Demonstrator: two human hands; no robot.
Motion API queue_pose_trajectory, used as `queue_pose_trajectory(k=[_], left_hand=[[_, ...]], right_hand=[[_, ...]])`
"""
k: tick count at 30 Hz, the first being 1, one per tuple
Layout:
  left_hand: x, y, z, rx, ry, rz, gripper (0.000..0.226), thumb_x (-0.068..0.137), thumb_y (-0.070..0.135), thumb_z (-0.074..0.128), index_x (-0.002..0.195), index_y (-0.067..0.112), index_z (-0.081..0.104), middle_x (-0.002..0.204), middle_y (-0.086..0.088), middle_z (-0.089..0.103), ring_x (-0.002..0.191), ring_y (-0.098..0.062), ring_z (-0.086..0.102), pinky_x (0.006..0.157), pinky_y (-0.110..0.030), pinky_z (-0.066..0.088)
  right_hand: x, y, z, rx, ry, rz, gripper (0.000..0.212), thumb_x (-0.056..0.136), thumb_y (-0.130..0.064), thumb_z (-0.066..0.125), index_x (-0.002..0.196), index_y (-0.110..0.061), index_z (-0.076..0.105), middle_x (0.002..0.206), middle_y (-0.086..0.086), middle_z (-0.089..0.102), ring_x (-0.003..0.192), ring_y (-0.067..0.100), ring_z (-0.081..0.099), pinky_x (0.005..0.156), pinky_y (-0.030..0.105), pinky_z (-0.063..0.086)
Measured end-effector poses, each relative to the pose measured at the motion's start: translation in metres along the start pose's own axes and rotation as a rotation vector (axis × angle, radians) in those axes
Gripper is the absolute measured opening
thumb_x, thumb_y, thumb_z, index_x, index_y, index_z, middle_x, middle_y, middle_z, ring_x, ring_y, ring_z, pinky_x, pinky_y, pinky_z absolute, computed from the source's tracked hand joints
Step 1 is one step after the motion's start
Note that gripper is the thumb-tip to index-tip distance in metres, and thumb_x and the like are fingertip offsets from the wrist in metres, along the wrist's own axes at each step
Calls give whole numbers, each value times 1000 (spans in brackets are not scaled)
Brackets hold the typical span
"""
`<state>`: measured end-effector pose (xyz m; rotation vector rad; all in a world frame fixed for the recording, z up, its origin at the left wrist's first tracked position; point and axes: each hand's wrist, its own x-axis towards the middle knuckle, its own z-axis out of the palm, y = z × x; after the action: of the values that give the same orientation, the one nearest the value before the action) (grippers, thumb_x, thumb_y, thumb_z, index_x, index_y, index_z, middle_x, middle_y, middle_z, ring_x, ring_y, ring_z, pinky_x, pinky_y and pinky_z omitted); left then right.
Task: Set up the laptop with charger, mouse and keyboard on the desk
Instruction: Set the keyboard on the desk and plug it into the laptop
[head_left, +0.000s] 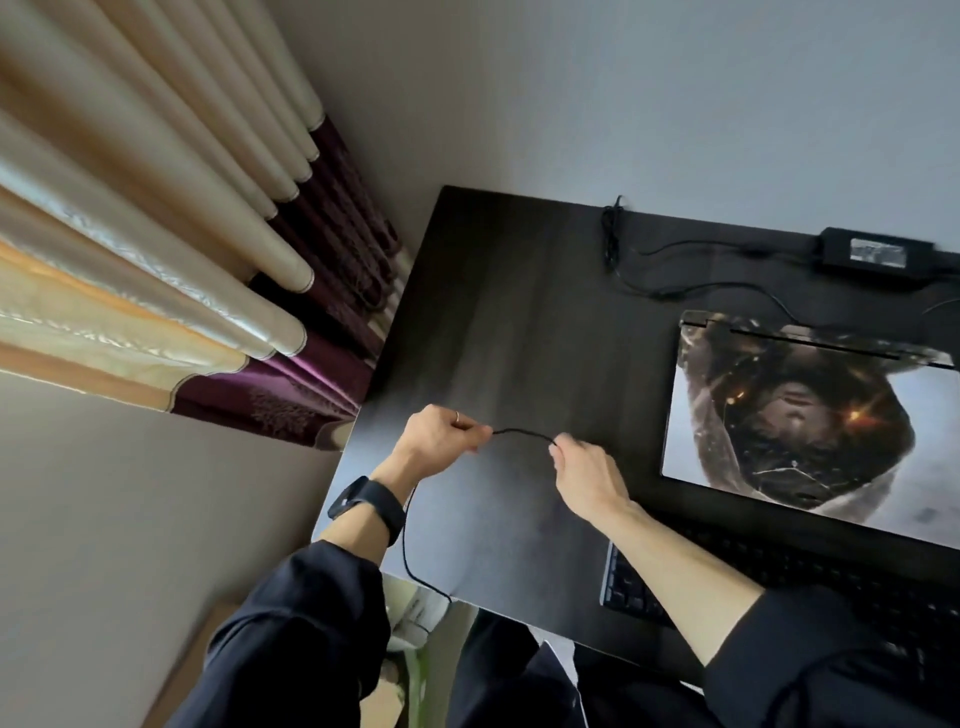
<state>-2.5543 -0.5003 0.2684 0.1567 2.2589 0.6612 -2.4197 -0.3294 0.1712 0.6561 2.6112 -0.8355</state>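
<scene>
Cable (522, 432) pinched at both ends of a short span, above the bare left part of the counter (519, 312). Left hand (441, 434) closed on it, fingertips together, ring on one finger, dark watch (366, 501) at the wrist. Right hand (584, 470) clamped on it too, thumb and forefinger meeting at the strand. Long axis of the held span roughly left to right, bowed slightly upward between the hands. From the left hand, slack dropping past the wrist, looping down and over the near counter edge; far end hidden below, plug not seen, device it belongs to not certain.

Laptop (810, 415) closed, lying to the right of the right hand, near but apart, lid covered by a dark printed picture. Right hand clearly nearer to it; any port reached by moving rightward, judging from this. Keyboard (649, 592) under the right forearm, just before the laptop, keys too dim to read. Charger (878, 252) well beyond, at the far edge by the wall (675, 104), its own cord (675, 291) trailing leftward and back toward the laptop. White label on the charger, print too blurred to read. No brand legible anywhere. Mouse not visible. Curtains (156, 234) far left, off the counter.
</scene>
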Motion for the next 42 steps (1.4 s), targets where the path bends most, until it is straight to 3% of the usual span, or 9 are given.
queue_pose_trajectory(k=[5, 11, 16, 19, 25, 28, 34, 38, 42], left_hand=[[20, -17, -44, -54, -159, 19, 17, 86, 29, 71, 92, 16, 80, 79, 4, 75, 41, 5, 47, 41, -10, 34], [52, 0, -60, -95, -129, 103, 15, 85, 32, 70, 81, 19, 78, 69, 9, 72, 50, 5, 51, 53, -19, 38], [64, 10, -56, -208, -215, 132, 14, 87, 32, 68, 89, 21, 76, 72, 4, 72, 41, -5, 42, 42, -21, 33], [70, 8, -51, -184, -233, 125, 14, 89, 30, 67, 90, 19, 76, 73, 3, 72, 44, -8, 41, 42, -21, 32], [76, 6, -47, -58, -246, 153, 14, 92, 32, 65, 94, 21, 74, 77, 7, 72, 53, 2, 51, 59, -19, 42], [75, 3, -41, 26, -245, 157, 17, 91, 33, 64, 91, 20, 74, 81, 7, 73, 77, -5, 62, 73, -24, 47], [72, 10, -32, 288, -283, 193, 12, 90, 29, 62, 86, 25, 73, 82, 5, 74, 91, -16, 69, 82, -28, 54], [59, 25, -25, 468, -422, 260, 25, 98, 22, 52, 112, 18, 73, 104, 1, 75, 108, -14, 64, 97, -31, 49], [57, 32, -15, 402, -411, 272, 19, 93, 29, 57, 99, 24, 74, 85, 2, 76, 95, -12, 67, 82, -26, 51]], right_hand=[[8, 4, 6, 150, 146, 317, 26, 106, -28, 39, 116, -14, 59, 112, 16, 69, 105, 39, 63, 74, 39, 41], [12, -16, -5, 129, 302, 366, 29, 104, -38, 42, 110, -14, 58, 106, 12, 66, 101, 39, 63, 76, 42, 47], [13, -40, -15, 106, 475, 437, 32, 106, -35, 34, 108, -9, 54, 107, 14, 61, 92, 44, 62, 73, 45, 45], [16, -40, -8, 223, 402, 401, 27, 107, -28, 35, 109, -11, 56, 110, 10, 64, 99, 38, 63, 79, 42, 47], [12, -25, 13, 439, 304, 419, 21, 104, -22, 42, 111, -20, 62, 119, -3, 72, 112, 24, 65, 94, 34, 50], [11, -25, 18, 480, 270, 450, 31, 104, -33, 43, 129, -22, 57, 128, 0, 68, 119, 25, 63, 100, 36, 48], [2, -13, 8, 289, -105, 563, 52, 100, -41, 43, 151, -27, 40, 143, 4, 57, 131, 30, 53, 106, 38, 45], [-19, -31, -1, 213, 110, 437, 58, 97, -38, 52, 150, -27, 32, 125, 2, 61, 113, 29, 62, 93, 41, 51], [-25, -61, -9, 275, 152, 175, 54, 97, -43, 52, 147, -37, 33, 102, -7, 61, 96, 18, 63, 85, 37, 51]])
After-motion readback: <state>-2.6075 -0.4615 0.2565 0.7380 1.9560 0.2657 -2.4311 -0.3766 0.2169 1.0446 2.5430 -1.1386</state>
